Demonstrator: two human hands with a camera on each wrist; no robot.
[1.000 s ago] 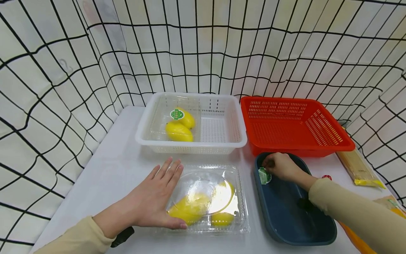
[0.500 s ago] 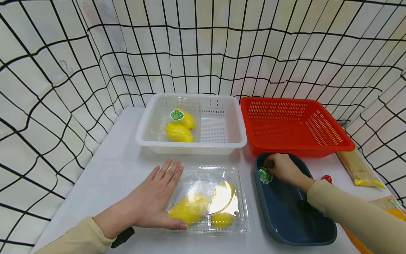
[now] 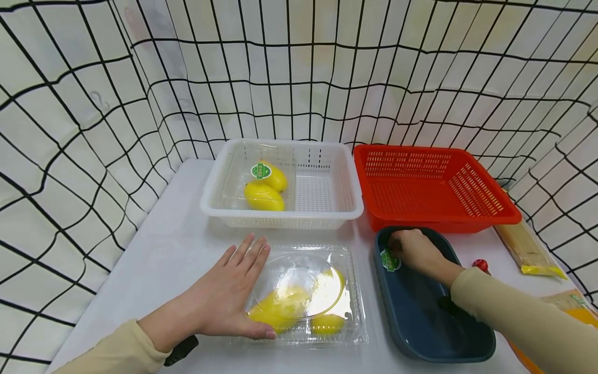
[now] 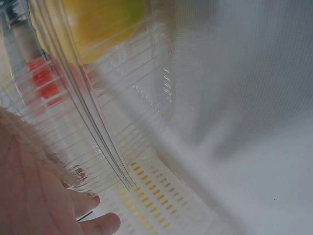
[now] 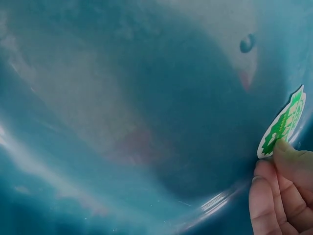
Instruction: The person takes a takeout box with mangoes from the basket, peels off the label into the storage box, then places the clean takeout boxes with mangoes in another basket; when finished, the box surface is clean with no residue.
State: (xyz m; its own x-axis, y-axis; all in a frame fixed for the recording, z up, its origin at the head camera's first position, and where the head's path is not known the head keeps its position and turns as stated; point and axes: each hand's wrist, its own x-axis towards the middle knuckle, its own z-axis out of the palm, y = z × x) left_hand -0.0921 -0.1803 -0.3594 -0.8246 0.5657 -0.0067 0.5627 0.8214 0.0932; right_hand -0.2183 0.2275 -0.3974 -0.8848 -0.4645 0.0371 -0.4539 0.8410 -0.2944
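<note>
green-and-white sticker (image 5: 282, 125) is at the fingertips of the right hand (image 3: 417, 253), pinched at one end between thumb and finger, within the dark blue tub (image 3: 413, 317) that hand reaches into. it should be almost weightless, thin and easily creased, perhaps tacky behind, so its edge is the place to hold. the left hand (image 3: 226, 301) lies flat, fingers straight, at the clear clamshell (image 3: 357, 304) of yellow mangoes (image 3: 282, 307); that plastic probably flexes and slides, best steadied by its rim.
</note>
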